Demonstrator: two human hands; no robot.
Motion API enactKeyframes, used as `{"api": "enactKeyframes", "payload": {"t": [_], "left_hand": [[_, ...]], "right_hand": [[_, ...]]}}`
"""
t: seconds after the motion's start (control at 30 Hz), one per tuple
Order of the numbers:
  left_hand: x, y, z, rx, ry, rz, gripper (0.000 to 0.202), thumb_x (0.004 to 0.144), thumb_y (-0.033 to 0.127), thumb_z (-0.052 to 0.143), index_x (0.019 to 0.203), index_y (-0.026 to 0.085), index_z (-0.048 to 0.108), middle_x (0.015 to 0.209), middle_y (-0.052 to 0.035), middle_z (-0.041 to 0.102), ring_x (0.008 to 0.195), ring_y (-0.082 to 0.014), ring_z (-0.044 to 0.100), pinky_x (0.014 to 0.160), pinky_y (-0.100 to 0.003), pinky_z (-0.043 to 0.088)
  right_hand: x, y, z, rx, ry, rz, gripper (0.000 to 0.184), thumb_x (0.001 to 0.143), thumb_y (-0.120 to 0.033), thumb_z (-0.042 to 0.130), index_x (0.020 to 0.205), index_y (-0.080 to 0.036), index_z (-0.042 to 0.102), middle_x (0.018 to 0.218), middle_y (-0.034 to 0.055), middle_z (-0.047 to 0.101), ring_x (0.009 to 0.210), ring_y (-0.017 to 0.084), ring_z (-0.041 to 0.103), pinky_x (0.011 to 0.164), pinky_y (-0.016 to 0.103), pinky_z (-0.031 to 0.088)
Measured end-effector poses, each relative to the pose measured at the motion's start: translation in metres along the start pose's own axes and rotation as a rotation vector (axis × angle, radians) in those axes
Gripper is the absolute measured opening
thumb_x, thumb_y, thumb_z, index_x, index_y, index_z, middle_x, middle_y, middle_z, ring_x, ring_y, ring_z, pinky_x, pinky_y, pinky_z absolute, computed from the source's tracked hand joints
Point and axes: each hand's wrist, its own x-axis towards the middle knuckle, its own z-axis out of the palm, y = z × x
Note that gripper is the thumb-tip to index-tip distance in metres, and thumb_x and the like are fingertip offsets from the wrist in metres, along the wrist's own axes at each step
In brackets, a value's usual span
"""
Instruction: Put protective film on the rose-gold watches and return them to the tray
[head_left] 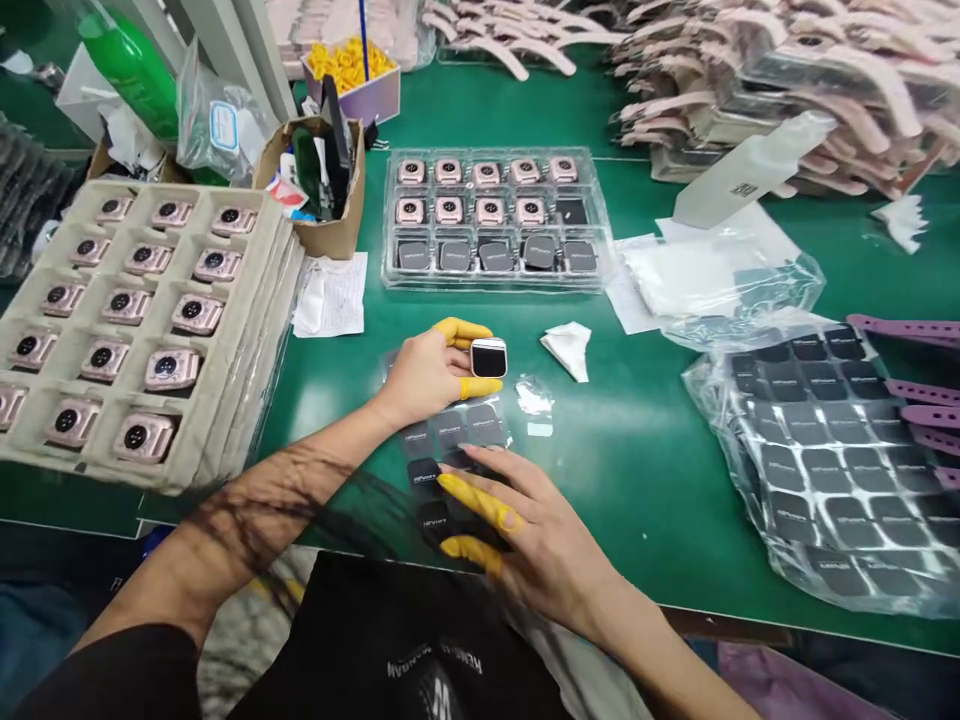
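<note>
Hands apart but close, over the middle of the green table (645, 500). Left hand (416, 378) closed around a small square watch (488, 357), holding it by the edges between fingers (457, 332) in yellow finger covers, dark screen facing up. Right hand (544, 535) open and spread, two yellow-covered fingers lying across a sheet of black stickers (454, 430), with no grip on anything.

Just right of the watch, a scrap of clear film (534, 397), then a crumpled white tissue (568, 350). Straight ahead, a clear plastic tray (495, 220) with rows of pink watches and black pads along the bottom row. At the left, a gray paper tray (196, 440) full of pink watches, each in its own slot. Behind that, a cardboard box (341, 225) packed with odds and ends, and a sheet of paper (330, 295) just below it. At the right, a plastic bag (825, 590) of more black stickers beside purple watch straps (907, 328). Along the far edge, bagged stacks of pink straps (780, 110).
</note>
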Motion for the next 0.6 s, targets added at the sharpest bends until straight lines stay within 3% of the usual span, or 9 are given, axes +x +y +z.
{"api": "enactKeyframes", "payload": {"t": [0.07, 0.13, 0.23, 0.3, 0.37, 0.47, 0.6], "left_hand": [[0.0, -0.001, 0.0, 0.032, -0.013, 0.02, 0.057, 0.062, 0.012, 0.085, 0.114, 0.011, 0.062, 0.093, -0.011, 0.075, 0.08, -0.0169, 0.071, 0.075, -0.028, 0.054], [-0.001, -0.002, -0.001, 0.052, -0.024, 0.036, 0.057, 0.063, 0.012, 0.085, 0.115, 0.01, 0.061, 0.094, -0.0115, 0.074, 0.079, -0.0161, 0.071, 0.074, -0.026, 0.053], [-0.001, -0.001, -0.002, 0.076, -0.018, 0.044, 0.056, 0.063, 0.011, 0.084, 0.115, 0.011, 0.062, 0.096, -0.0103, 0.073, 0.078, -0.0152, 0.07, 0.073, -0.026, 0.053], [-0.001, -0.001, -0.003, 0.09, -0.007, 0.042, 0.057, 0.061, 0.013, 0.085, 0.114, 0.014, 0.063, 0.096, -0.008, 0.073, 0.079, -0.0162, 0.071, 0.073, -0.027, 0.054], [-0.001, 0.0, -0.003, 0.108, 0.0, 0.039, 0.057, 0.06, 0.017, 0.086, 0.113, 0.015, 0.065, 0.096, -0.0063, 0.073, 0.082, -0.0179, 0.072, 0.078, -0.029, 0.056], [-0.002, 0.001, -0.004, 0.118, 0.002, 0.031, 0.055, 0.061, 0.02, 0.086, 0.111, 0.015, 0.066, 0.097, -0.0063, 0.074, 0.085, -0.0193, 0.072, 0.085, -0.032, 0.056], [-0.002, 0.003, -0.004, 0.08, -0.012, 0.02, 0.056, 0.062, 0.018, 0.086, 0.113, 0.013, 0.063, 0.093, -0.0073, 0.075, 0.081, -0.0167, 0.071, 0.08, -0.029, 0.056]], "right_hand": [[-0.008, -0.003, 0.02, 0.034, -0.008, 0.037, 0.084, 0.084, -0.034, 0.072, 0.151, -0.056, 0.027, 0.114, -0.0012, 0.076, 0.127, 0.037, 0.06, 0.099, 0.068, 0.052], [-0.006, 0.0, 0.03, 0.027, 0.058, 0.083, 0.076, 0.082, -0.032, 0.074, 0.146, -0.055, 0.038, 0.106, -0.0008, 0.078, 0.12, 0.037, 0.064, 0.093, 0.066, 0.053], [0.008, 0.002, 0.033, -0.032, 0.177, 0.113, 0.042, 0.085, -0.028, 0.073, 0.122, -0.042, 0.062, 0.091, 0.0011, 0.078, 0.094, 0.031, 0.07, 0.076, 0.053, 0.055], [0.019, 0.0, 0.031, -0.048, 0.237, 0.085, 0.02, 0.087, -0.024, 0.072, 0.105, -0.033, 0.068, 0.082, 0.0004, 0.076, 0.081, 0.024, 0.068, 0.07, 0.044, 0.052], [0.026, -0.002, 0.028, -0.048, 0.282, 0.042, 0.012, 0.087, -0.021, 0.071, 0.096, -0.027, 0.068, 0.079, -0.0001, 0.074, 0.077, 0.019, 0.066, 0.069, 0.038, 0.05], [0.028, -0.004, 0.022, -0.065, 0.335, -0.029, 0.015, 0.087, -0.016, 0.07, 0.098, -0.026, 0.069, 0.081, 0.0004, 0.074, 0.081, 0.019, 0.066, 0.071, 0.038, 0.05], [0.024, -0.012, 0.012, -0.093, 0.322, -0.155, 0.031, 0.087, -0.006, 0.054, 0.103, -0.028, 0.069, 0.086, -0.0013, 0.078, 0.084, 0.022, 0.067, 0.079, 0.046, 0.05]]}}
